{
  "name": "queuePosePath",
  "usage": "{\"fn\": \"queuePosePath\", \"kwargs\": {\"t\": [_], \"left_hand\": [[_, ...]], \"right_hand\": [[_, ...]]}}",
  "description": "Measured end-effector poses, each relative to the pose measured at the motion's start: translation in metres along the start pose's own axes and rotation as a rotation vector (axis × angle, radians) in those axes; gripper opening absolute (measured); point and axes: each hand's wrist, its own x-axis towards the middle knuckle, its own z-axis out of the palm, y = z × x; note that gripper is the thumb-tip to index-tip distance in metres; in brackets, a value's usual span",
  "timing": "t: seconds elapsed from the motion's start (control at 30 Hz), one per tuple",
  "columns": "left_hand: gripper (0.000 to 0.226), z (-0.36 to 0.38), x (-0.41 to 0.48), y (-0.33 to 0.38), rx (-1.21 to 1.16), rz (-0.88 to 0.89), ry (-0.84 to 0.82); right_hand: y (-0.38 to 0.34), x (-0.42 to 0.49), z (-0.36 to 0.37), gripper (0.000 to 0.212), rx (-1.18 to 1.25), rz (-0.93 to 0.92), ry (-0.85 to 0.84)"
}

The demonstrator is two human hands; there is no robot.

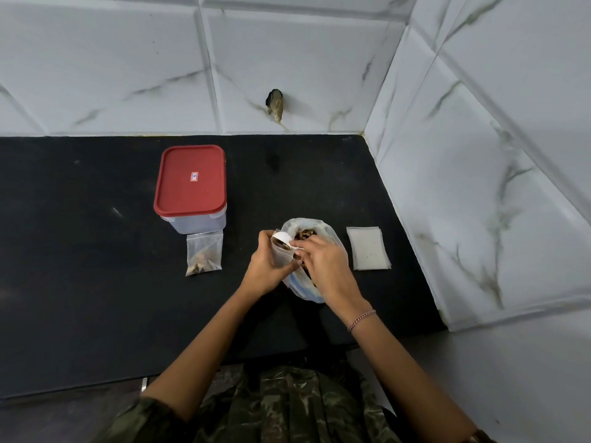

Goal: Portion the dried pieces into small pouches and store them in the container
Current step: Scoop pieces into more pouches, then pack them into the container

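Note:
My left hand (263,266) holds a small clear pouch (281,254) upright with its mouth open. My right hand (323,260) holds a white spoon (286,238) tipped into the pouch mouth. Behind both hands stands a large clear plastic bag (307,227) with brown dried pieces (303,234) showing at its open top. A filled, closed pouch (204,254) lies flat on the counter in front of a clear container with a red lid (191,180), which is closed.
A stack of empty flat pouches (368,248) lies to the right of the bag. The black countertop (80,251) ends at white marble-pattern walls at the back and right. A hole in the back wall (275,103) sits above the counter.

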Motion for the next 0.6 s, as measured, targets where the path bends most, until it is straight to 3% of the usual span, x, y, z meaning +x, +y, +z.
{"fn": "queuePosePath", "kwargs": {"t": [0.1, 0.2, 0.27, 0.33, 0.43, 0.6], "left_hand": [[0.057, -0.003, 0.001, 0.0, -0.026, 0.003, 0.024], [0.055, -0.005, 0.003, 0.0, -0.021, 0.024, 0.043], [0.053, -0.006, 0.004, 0.0, -0.026, 0.036, 0.049], [0.052, -0.006, 0.005, 0.0, -0.028, 0.038, 0.053], [0.053, -0.006, 0.006, 0.0, -0.021, 0.05, 0.058], [0.051, -0.008, 0.007, -0.003, -0.002, 0.05, 0.054]], "right_hand": [[0.011, -0.007, 0.007, 0.051, -0.229, -0.222, 0.034], [0.016, -0.009, 0.011, 0.042, -0.215, -0.257, 0.075], [0.013, -0.008, 0.011, 0.029, -0.045, -0.14, 0.165], [0.007, -0.007, 0.009, 0.022, 0.217, 0.112, 0.223], [0.005, -0.005, 0.004, 0.018, 0.507, 0.401, 0.198], [0.009, -0.006, -0.003, 0.016, 0.527, 0.395, 0.217]]}}
